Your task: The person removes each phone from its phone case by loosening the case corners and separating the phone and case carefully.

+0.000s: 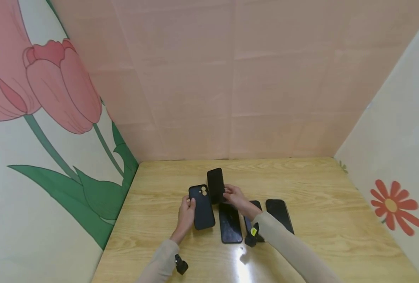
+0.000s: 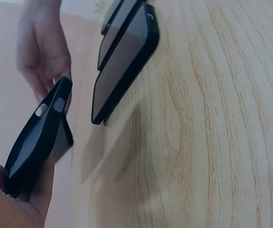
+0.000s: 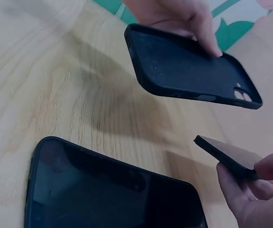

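Note:
My left hand [image 1: 186, 216] grips an empty dark phone case [image 1: 203, 212] by its left edge, thumb over the rim. Its hollow inside faces up, and camera cutouts show near the top corner in the right wrist view, where the case [image 3: 183, 64] is off the table. Just beyond it, my right hand [image 1: 237, 197] pinches a thin black phone [image 1: 215, 184] by its right side, tilted and raised; its edge shows in the right wrist view [image 3: 226, 154]. Case and phone are close together. A black phone [image 1: 230, 226] lies screen up below my right hand.
Two more dark phones lie to the right on the wooden table [image 1: 152, 196]: one [image 1: 247, 224] partly hidden by the right wrist and its camera, the other [image 1: 280, 214] beside the forearm. A pink cloth wall [image 1: 230, 98] stands behind, with flower-printed sheets [image 1: 383, 157] at both sides.

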A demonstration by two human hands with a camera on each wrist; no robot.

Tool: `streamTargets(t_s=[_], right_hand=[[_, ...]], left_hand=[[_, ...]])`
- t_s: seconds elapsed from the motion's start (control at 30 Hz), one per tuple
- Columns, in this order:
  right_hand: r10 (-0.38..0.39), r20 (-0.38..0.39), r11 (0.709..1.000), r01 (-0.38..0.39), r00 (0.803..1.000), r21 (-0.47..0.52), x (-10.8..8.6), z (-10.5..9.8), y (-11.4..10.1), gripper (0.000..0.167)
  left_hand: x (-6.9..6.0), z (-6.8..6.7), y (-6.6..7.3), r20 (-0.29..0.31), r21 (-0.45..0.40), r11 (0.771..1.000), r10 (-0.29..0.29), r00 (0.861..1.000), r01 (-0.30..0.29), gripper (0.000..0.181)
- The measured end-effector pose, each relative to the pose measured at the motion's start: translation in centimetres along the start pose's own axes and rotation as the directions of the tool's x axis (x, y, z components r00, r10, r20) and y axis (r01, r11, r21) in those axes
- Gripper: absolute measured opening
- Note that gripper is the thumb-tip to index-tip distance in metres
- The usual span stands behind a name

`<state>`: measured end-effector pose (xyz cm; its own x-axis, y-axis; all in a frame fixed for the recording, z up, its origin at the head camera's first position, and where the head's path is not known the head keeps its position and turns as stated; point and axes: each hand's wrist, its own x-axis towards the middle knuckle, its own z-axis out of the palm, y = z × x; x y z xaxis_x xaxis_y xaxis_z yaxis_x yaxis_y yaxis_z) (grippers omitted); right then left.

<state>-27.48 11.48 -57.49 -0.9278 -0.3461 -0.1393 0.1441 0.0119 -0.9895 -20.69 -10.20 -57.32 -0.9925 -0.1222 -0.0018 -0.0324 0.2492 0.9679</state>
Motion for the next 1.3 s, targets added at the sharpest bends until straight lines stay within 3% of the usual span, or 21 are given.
streamTargets(t_s=[0.3, 0.6, 1.0, 1.3], right_hand=[[0.07, -0.04, 0.996, -0.067, 0.997, 0.058, 1.6, 1.5, 0.9, 0.045], [0.085, -0.031, 0.996, -0.085, 0.996, 0.0, 2.4, 2.3, 1.1, 0.045], [0.112, -0.105, 0.987, -0.123, 0.988, -0.103, 3.5, 2.7, 1.4, 0.047], [0.123, -0.094, 0.988, -0.131, 0.988, -0.087, 3.8, 2.8, 1.4, 0.046]], left_hand=[[0.1, 0.1, -0.1, -0.009, 0.023, 1.0, 0.01, 1.0, -0.01, 0.039], [-0.2, 0.1, -0.5, -0.023, 0.036, 0.999, 0.028, 0.999, -0.027, 0.037], [-0.1, 0.1, -0.2, -0.025, 0.02, 1.0, 0.017, 1.0, -0.017, 0.037], [0.0, 0.0, -0.4, -0.009, 0.021, 0.999, 0.028, 1.0, -0.028, 0.037]])
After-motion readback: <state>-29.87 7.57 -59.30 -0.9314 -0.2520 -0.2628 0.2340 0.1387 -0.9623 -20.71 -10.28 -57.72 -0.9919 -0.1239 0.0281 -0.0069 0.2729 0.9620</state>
